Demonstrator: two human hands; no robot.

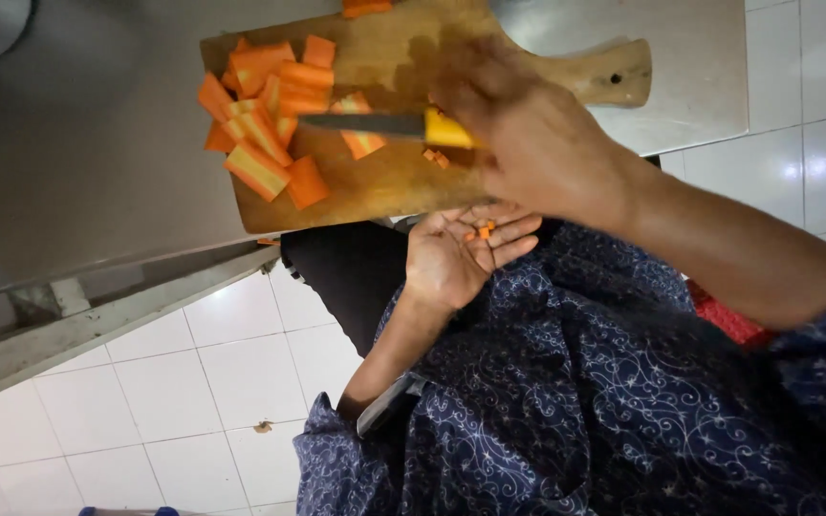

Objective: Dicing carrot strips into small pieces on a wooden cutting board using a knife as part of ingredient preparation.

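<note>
The knife (384, 124) lies flat over the cutting board (384, 182), its dark blade pointing to the left and its yellow handle to the right. The right hand (518, 134) is closed around this handle and holds the knife just above the wood. The blade reaches to the pile of carrot sticks (265, 115), which covers the left part of the board. One more carrot piece (360, 139) lies under the blade, and some small bits (435, 158) lie near the handle.

The left hand (456, 253) is below the near edge of the board, with the palm up and the fingers spread wide. It grips nothing, but a few small carrot bits (483, 230) rest on the fingers.

The board is of wood and has a handle (614, 75) with a hole, pointing to the right. It lies on a grey counter (88, 143), and its near edge reaches the counter edge. Another carrot piece (365, 8) is at the top border of the view.

The person wears a dark blue garment (585, 401) with a white swirl pattern. Under it is a floor (193, 411) of white tiles, and something red (724, 315) shows beside the right forearm.
</note>
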